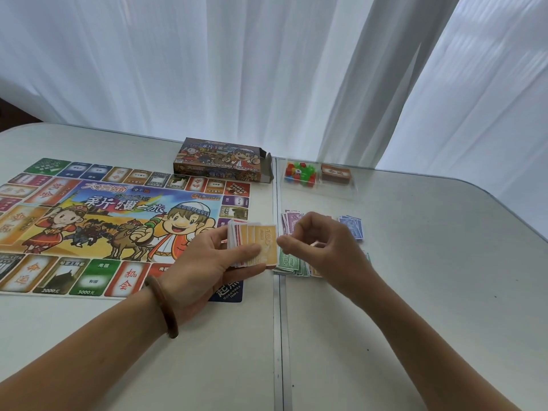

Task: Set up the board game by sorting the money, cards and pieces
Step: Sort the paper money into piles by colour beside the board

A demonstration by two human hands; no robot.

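From my end, the game board (118, 226) lies flat on the left part of the tabletop (430, 292), its picture of 2 cartoon figures and camels facing me. Behind its far right corner sits the game box (219, 160), with 1 end flap open toward the right.

The left hand (204, 262), a brown bracelet (161, 307) on its wrist, is over the board's near right corner. Its grip is closed round a stack of paper money (255, 244), thumb across the top and fingers underneath. The notes are fanned so that an orange note marked 100 lies uppermost, with red-edged notes behind it.

Just right of that, the right hand (323, 247) hovers over the sorted piles. Its fingers are curled in and the thumb tip meets the index finger, close to the edge of the orange note. I cannot tell whether that grip pinches a note or nothing.

Under it, a green pile (289, 264) marked 500 lies on the tabletop beside the seam (278, 336) where the 2 halves meet. Farther back lie a purple pile (290, 222) and, to its right, a blue pile (353, 226), both partly hidden by the hand.

Near the far edge, a clear tray (326, 189) holds small coloured pieces (301, 173) in its left compartment and a brown card deck (336, 173) in its right. White curtains (267, 69) hang behind.
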